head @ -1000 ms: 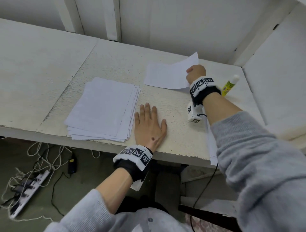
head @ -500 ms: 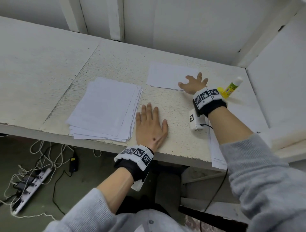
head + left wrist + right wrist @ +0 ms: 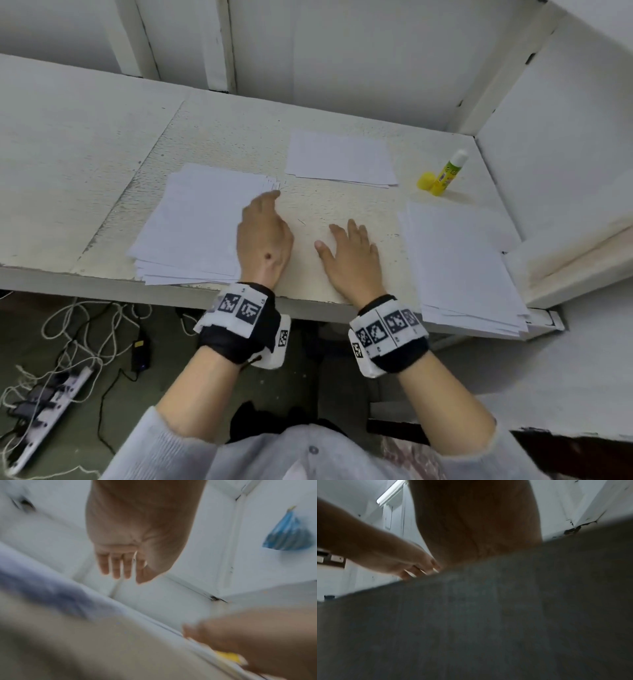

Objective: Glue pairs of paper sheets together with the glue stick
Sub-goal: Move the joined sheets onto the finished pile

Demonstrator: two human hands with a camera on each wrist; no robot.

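Left hand (image 3: 265,236): relaxed, empty, over left paper stack (image 3: 191,219). Right hand (image 3: 352,255): flat, empty, on table (image 3: 308,205). Glue stick (image 3: 445,173): uncapped, lying apart.

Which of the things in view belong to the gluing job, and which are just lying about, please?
Belonging to the job:
- left paper stack
- right paper stack
- sheets at the back
- glue stick, uncapped
- yellow cap

Just lying about:
- power strip and cables on the floor
- blue bag on the wall
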